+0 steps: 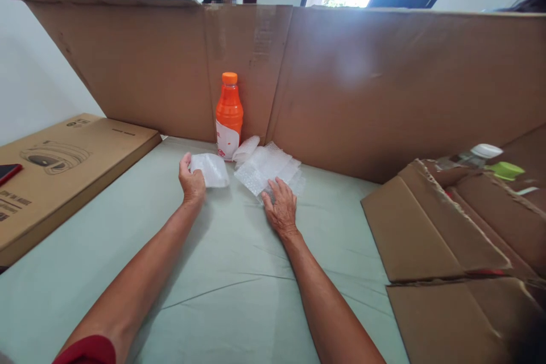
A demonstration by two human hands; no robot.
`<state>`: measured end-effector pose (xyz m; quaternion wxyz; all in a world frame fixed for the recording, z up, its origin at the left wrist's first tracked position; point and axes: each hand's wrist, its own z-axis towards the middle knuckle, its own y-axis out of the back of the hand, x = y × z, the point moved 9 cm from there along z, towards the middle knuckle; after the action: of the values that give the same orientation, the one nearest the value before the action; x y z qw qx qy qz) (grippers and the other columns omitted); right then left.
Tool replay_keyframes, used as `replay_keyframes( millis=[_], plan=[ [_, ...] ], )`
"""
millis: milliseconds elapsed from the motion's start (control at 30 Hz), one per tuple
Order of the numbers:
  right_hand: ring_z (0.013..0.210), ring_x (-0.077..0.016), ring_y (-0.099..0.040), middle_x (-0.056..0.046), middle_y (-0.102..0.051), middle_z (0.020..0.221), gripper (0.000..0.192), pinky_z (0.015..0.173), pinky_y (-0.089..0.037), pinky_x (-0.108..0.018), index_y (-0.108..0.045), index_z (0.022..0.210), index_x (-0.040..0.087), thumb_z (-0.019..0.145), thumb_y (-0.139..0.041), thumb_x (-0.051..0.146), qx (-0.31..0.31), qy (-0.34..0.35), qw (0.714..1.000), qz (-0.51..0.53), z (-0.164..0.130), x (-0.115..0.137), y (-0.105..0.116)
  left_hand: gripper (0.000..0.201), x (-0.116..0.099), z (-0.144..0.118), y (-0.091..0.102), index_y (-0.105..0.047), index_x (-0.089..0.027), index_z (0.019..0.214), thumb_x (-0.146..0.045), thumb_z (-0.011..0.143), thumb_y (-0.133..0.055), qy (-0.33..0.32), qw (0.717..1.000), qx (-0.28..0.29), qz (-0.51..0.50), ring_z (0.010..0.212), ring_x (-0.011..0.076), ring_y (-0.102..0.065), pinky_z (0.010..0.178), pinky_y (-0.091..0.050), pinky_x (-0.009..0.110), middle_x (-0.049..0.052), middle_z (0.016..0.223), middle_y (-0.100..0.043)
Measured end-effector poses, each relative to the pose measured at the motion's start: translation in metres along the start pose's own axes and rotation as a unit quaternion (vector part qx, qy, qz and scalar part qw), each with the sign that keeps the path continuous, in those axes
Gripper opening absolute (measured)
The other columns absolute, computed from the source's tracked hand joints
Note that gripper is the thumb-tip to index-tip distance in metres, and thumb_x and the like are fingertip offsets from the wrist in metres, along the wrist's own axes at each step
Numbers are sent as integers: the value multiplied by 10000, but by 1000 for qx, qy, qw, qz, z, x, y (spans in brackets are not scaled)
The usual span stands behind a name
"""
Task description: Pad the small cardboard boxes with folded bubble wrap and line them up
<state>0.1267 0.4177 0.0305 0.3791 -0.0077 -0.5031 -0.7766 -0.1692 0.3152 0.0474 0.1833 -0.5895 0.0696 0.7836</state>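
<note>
My left hand [193, 182] is closed on a folded piece of bubble wrap [212, 170], with the thumb on top and the fingers behind it. To its right, several overlapping sheets of bubble wrap [260, 168] lie spread on the green cloth [239, 250]. My right hand [280, 205] rests with its fingers apart on the near right edge of those sheets. Right behind the wrap stands an upright bottle [229, 111] with orange contents, an orange cap and a pale label.
A tall cardboard panel [384, 85] closes off the back. At the left lies a flat printed carton [85, 159] with a dark red-edged phone [8, 172] on it. An open cardboard box [426, 227] at the right holds a white-capped clear bottle [473, 154] and a green-capped item [505, 170].
</note>
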Motion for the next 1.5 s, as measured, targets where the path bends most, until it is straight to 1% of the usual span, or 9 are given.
replay_keyframes(
  millis=[200, 367, 533, 667, 933, 1067, 1200, 1400, 1500],
  plan=[
    [1356, -280, -458, -135, -546, 1476, 423, 1065, -379, -431, -612, 1354, 198, 957, -528, 317, 7, -13, 1000, 3, 0, 2, 3, 674, -82, -1, -86, -569, -172, 1307, -24, 663, -441, -124, 983, 137, -14, 1247, 213, -598, 1136, -441, 379, 76, 1304, -631],
    [1353, -284, -468, -141, -556, 1468, 421, 1070, -378, -446, -611, 1346, 193, 949, -537, 312, -1, -15, 1000, 17, 0, 2, 6, 489, -102, -11, -167, -653, -151, 1119, -23, 674, -494, -188, 959, 199, 68, 1336, 286, -506, 1199, -334, 481, 124, 1328, -598],
    [1357, -292, -468, -155, -554, 1465, 436, 1073, -381, -454, -601, 1359, 186, 941, -547, 298, -4, -23, 999, 23, -2, 1, 6, 383, -94, -56, -189, -691, -188, 1049, -60, 699, -606, -279, 899, 295, 166, 1502, 359, -274, 1233, -169, 566, 128, 1577, -413],
    [1352, -293, -470, -146, -552, 1465, 421, 1082, -374, -466, -603, 1355, 211, 946, -530, 280, -9, -23, 999, 28, -2, 1, 6, 279, -72, -79, -199, -710, -195, 1008, -143, 739, -655, -331, 821, 371, 279, 1455, 370, -351, 1216, -167, 586, 149, 1463, -545],
    [1345, -285, -475, -144, -555, 1464, 407, 1077, -374, -450, -612, 1339, 189, 951, -521, 277, -4, -38, 999, 24, -2, 0, 6, 274, -55, -74, -204, -712, -201, 1009, -184, 737, -684, -317, 811, 391, 298, 1414, 385, -403, 1199, -187, 614, 163, 1417, -578],
    [1350, -282, -469, -141, -552, 1469, 406, 1080, -368, -456, -606, 1341, 192, 955, -506, 267, -8, -41, 999, 32, -3, -1, 8, 451, -75, -77, -183, -663, -192, 1222, -253, 775, -685, -331, 814, 382, 286, 1482, 385, -315, 1220, -159, 589, 164, 1569, -428],
    [1341, -282, -472, -142, -561, 1457, 393, 1075, -368, -452, -618, 1321, 193, 955, -496, 267, -23, -39, 998, 39, -3, -1, 10, 506, -90, -92, -117, -595, -213, 1356, -345, 868, -603, -381, 806, 366, 267, 1496, 345, -317, 1228, -204, 545, 142, 1602, -390],
    [1326, -267, -484, -126, -573, 1443, 388, 1080, -358, -439, -628, 1304, 210, 956, -462, 260, -55, -43, 996, 62, -1, -7, 12, 550, -27, -119, 16, -543, -228, 1438, -462, 944, -482, -288, 760, 427, 395, 1433, 333, -434, 1170, -369, 528, 163, 1564, -448],
    [1333, -259, -479, -131, -564, 1450, 402, 1084, -353, -431, -614, 1313, 195, 958, -434, 253, -59, -44, 995, 69, 0, -8, 14, 529, -5, -134, 55, -540, -254, 1443, -461, 965, -453, -257, 740, 442, 437, 1455, 308, -416, 1202, -326, 538, 130, 1557, -471]
  ],
)
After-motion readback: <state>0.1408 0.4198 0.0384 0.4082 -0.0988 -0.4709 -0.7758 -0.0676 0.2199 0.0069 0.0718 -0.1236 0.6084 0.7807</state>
